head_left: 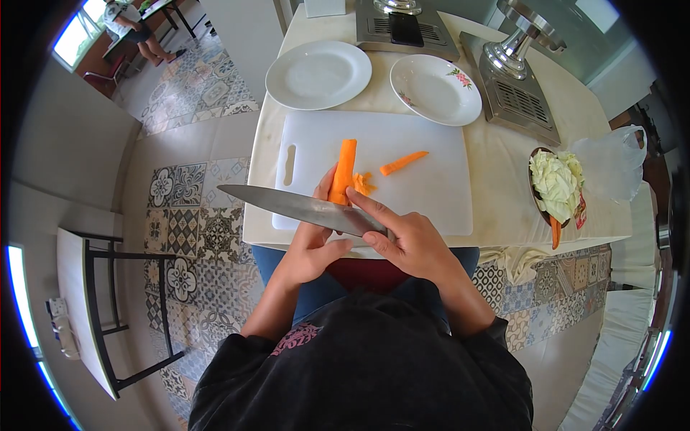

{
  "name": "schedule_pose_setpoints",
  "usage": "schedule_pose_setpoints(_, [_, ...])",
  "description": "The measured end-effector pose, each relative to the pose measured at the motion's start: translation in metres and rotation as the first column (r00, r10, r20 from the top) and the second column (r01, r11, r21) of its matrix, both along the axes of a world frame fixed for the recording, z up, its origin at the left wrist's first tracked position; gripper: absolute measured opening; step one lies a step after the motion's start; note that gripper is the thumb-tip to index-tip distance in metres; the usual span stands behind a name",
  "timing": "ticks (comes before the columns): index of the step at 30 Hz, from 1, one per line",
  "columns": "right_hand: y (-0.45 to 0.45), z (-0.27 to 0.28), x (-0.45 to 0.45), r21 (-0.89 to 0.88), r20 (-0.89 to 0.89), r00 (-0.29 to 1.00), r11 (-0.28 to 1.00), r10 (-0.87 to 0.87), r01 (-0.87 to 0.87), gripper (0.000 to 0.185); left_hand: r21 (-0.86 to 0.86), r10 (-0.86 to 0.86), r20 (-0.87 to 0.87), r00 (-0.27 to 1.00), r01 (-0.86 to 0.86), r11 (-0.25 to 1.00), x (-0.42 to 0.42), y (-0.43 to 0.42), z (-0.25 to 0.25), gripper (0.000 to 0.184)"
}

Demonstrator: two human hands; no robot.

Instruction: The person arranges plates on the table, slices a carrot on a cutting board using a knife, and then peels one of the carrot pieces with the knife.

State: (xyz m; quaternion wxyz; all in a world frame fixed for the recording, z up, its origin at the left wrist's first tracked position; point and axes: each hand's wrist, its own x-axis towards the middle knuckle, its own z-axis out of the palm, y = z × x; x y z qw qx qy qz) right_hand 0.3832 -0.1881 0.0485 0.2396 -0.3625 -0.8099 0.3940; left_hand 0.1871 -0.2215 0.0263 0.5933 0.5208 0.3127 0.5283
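My left hand [310,251] is closed around the lower part of a peeled carrot [346,167], whose far end points away from me over the board. In my right hand [411,241] is a large kitchen knife [291,204]; its blade lies across in front of the carrot, the tip pointing left. My right index finger reaches along the blade to the carrot. Under them is a white cutting board [438,201]. On it lie a long thin carrot piece [404,163] and a little heap of carrot bits [364,184]. The knife's handle is mostly hidden by my hand.
Beyond the board stand a plain white plate [319,75] and a flower-patterned plate [436,90]. Metal stands [521,100] are behind them, one with a dark phone [407,29]. At right are a bowl of cut cabbage [557,183] and a plastic bag [614,161]. A person [129,25] stands far left.
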Motion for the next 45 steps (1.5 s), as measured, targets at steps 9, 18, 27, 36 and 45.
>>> schedule_pose_setpoints(9, [0.000, -0.004, 0.000, 0.054, 0.021, 0.999, 0.998, -0.026, 0.025, 0.051, 0.107, 0.048, -0.253, 0.966, -0.022, 0.994, -0.004, 0.002, -0.001, 0.091])
schedule_pose_setpoints(18, [0.000, -0.006, -0.002, 0.150, 0.011, 0.999, 0.988, -0.042, 0.040, 0.049, 0.199, 0.127, -0.332, 0.935, -0.062, 0.978, -0.001, 0.002, -0.002, 0.075])
schedule_pose_setpoints(27, [0.003, -0.013, -0.013, 0.425, 0.046, 0.981, 0.893, -0.187, 0.150, 0.047, 0.036, 0.266, -0.249, 0.931, -0.266, 0.963, 0.011, -0.001, -0.011, 0.058])
schedule_pose_setpoints(36, [0.019, -0.033, -0.009, 0.510, -0.002, 0.944, 0.812, -0.331, 0.285, 0.047, -0.232, 0.229, 0.122, 0.966, -0.196, 0.953, 0.013, 0.004, -0.012, 0.069])
schedule_pose_setpoints(45, [0.027, -0.028, 0.004, 0.404, 0.058, 0.960, 0.886, -0.275, 0.229, 0.047, -0.380, 0.281, 0.384, 0.880, -0.127, 0.916, -0.004, 0.015, -0.026, 0.055])
